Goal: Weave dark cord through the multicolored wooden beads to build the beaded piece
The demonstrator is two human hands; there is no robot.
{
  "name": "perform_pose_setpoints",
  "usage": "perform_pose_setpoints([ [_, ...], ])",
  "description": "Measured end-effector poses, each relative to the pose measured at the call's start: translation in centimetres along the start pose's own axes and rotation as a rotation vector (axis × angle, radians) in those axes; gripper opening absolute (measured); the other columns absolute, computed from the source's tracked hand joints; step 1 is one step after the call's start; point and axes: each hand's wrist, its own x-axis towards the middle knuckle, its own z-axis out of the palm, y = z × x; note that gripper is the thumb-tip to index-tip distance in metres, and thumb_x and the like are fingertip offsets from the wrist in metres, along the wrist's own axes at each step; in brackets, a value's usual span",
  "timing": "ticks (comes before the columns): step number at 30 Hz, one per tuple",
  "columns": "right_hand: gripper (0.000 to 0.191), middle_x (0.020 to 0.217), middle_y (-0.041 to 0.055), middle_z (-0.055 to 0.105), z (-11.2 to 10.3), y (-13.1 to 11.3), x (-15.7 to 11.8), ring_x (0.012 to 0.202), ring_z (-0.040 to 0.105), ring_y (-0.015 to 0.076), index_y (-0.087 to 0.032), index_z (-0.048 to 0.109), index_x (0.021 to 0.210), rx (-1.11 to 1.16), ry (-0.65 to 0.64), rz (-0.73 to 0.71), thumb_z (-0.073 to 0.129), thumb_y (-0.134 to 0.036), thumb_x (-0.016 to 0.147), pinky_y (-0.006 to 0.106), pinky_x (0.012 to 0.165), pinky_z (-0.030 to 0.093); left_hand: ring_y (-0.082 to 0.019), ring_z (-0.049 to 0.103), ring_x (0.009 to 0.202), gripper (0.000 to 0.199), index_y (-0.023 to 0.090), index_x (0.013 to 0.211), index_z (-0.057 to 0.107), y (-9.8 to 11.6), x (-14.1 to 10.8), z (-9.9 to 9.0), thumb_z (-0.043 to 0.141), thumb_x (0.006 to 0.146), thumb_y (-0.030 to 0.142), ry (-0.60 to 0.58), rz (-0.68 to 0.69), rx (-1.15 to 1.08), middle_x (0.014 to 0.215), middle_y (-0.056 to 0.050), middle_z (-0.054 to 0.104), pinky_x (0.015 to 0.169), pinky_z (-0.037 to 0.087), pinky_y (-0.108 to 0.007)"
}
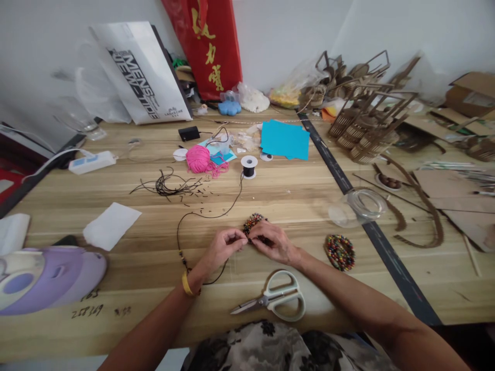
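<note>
In the head view, my left hand (pixel 228 245) and my right hand (pixel 273 241) meet at the fingertips, both pinched closed. Under and beside my right fingers is a bunch of small multicoloured beads (pixel 254 221), partly covered by that hand. What lies between my left fingertips is too small to make out. A black cord (pixel 178 232) curves from a white spool (pixel 249 167) round to my left wrist, with a few beads on it. Cream-handled scissors (pixel 284 298) lie in front of my hands. A second coil of coloured beads (pixel 340 252) rests to the right.
Black cord pieces (pixel 166 184) lie beyond my left hand, near pink yarn (pixel 199 158) and blue sheets (pixel 285 139). At left are a purple device (pixel 58 278) and white paper (pixel 112 226). Clear tape rolls (pixel 365 203) and woven baskets (pixel 363 129) stand right.
</note>
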Motion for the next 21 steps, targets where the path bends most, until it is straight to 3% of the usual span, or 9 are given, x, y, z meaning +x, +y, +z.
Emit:
perform_pose_setpoints([
  [21,0.008,0.086,0.0088,0.065,0.07,0.27,-0.17,0.082,0.059,0.0181,-0.017,0.057,0.097,-0.024,-0.013,-0.002,0.052,-0.019,0.091,0.034,0.076,0.05,-0.011,0.048,0.059,0.018,0.013,0.073,0.063,0.2,-0.04,-0.13,0.065,0.073,0.031,-0.006,-0.004,-0.013,0.061,0.001,0.055,0.056,0.038,-0.022],
])
